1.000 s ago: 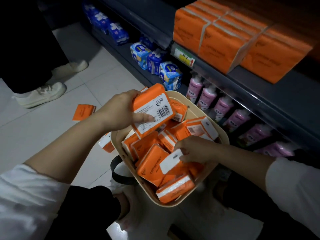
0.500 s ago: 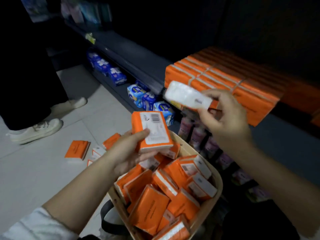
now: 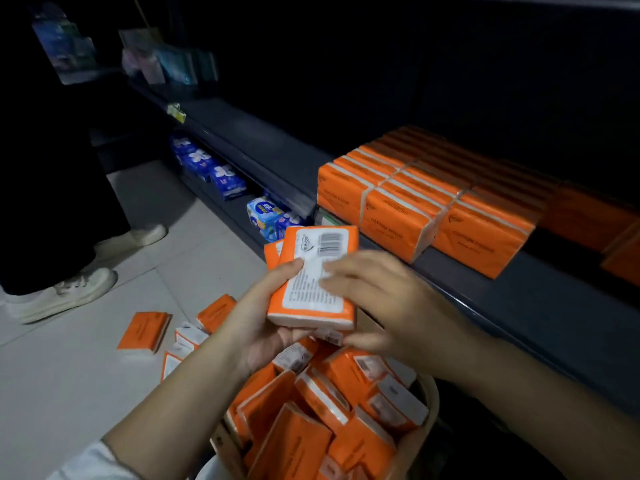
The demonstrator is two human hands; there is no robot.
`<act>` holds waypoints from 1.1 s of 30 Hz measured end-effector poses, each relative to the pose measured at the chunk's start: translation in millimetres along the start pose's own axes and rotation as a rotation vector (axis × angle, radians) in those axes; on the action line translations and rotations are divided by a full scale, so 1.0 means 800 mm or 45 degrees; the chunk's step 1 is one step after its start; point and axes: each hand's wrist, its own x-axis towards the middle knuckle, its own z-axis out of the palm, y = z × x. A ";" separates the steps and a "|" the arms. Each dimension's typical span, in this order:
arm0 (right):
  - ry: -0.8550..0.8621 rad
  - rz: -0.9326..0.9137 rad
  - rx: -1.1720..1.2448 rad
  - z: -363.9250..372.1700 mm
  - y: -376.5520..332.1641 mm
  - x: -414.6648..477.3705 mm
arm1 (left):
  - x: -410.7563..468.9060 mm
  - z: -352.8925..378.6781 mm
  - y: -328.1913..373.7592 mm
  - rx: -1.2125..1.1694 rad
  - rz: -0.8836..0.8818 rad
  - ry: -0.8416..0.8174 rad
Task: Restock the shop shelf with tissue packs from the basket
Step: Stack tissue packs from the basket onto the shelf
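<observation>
Both hands hold a small stack of orange tissue packs (image 3: 317,268) above the basket, white barcode label up. My left hand (image 3: 256,317) cups the stack from below and the left, thumb on the label. My right hand (image 3: 377,299) grips it from the right, fingers across the label and thumb under the near end. Below them the tan basket (image 3: 427,407) is full of several orange packs (image 3: 311,427). On the dark shelf (image 3: 502,306) to the right stands a block of bundled orange tissue packs (image 3: 415,202).
Several orange packs (image 3: 143,330) lie on the tiled floor left of the basket. Another person's white shoes (image 3: 65,292) stand at the far left. Blue packages (image 3: 221,174) fill the bottom shelf. Bare shelf surface runs left of the orange block.
My right hand came down from in front of the shelf block and joined my left hand on the packs. The view tilted up toward the shelf.
</observation>
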 end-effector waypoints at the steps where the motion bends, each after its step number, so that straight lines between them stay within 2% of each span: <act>1: -0.087 0.105 0.039 -0.004 0.010 -0.002 | 0.002 -0.001 -0.001 0.020 -0.039 -0.007; 4: -0.162 0.331 0.076 -0.013 0.040 -0.007 | 0.005 -0.003 -0.008 0.132 -0.238 -0.080; 8: -0.153 0.368 0.293 -0.008 0.057 -0.014 | 0.015 -0.002 -0.021 0.139 -0.369 -0.176; 12: -0.097 0.382 0.385 -0.012 0.061 -0.018 | 0.029 -0.001 -0.027 0.033 -0.294 -0.137; 14: -0.111 0.440 0.415 -0.024 0.060 -0.018 | 0.037 -0.001 -0.032 0.076 -0.199 -0.078; 18: -0.235 0.782 0.476 -0.064 0.078 -0.030 | 0.050 0.006 -0.040 0.270 -0.137 0.104; 22: -0.024 1.106 0.523 -0.106 0.116 -0.066 | 0.060 0.008 -0.041 0.340 -0.062 0.178; 24: -0.003 1.250 0.540 -0.120 0.132 -0.089 | 0.062 0.011 -0.042 0.348 -0.054 0.176; 27: 0.018 1.492 0.395 -0.122 0.151 -0.116 | 0.063 0.016 -0.044 0.387 -0.062 0.168; 30: 0.071 1.631 0.300 -0.107 0.162 -0.123 | 0.063 0.020 -0.048 0.409 -0.053 0.131; 33: 0.102 1.660 0.287 -0.090 0.169 -0.122 | 0.058 0.026 -0.048 0.458 -0.042 0.136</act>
